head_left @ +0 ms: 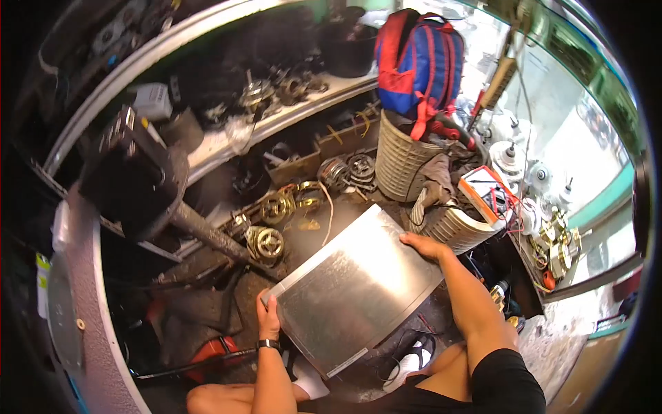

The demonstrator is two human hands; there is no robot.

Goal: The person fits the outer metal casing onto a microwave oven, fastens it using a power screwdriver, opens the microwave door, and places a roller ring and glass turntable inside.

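A large rectangular silver metal panel (345, 297) is held tilted above the floor in front of my legs, with light glaring off its upper right part. My left hand (269, 319) grips its left corner, the thumb lying along the edge and a dark band round the wrist. At the opposite upper right edge, my right hand (424, 246) has its fingers closed on the rim. What lies under the panel is hidden. Just beyond it, a round brass-coloured motor part (265, 245) rests on the floor.
A red and blue backpack (422, 65) sits on a woven basket (400, 162). A second basket (455, 231) bears a red-edged multimeter (486, 196). On the left stands a dark machine on a post (214, 231). Several motor parts (562, 238) crowd the right shelf.
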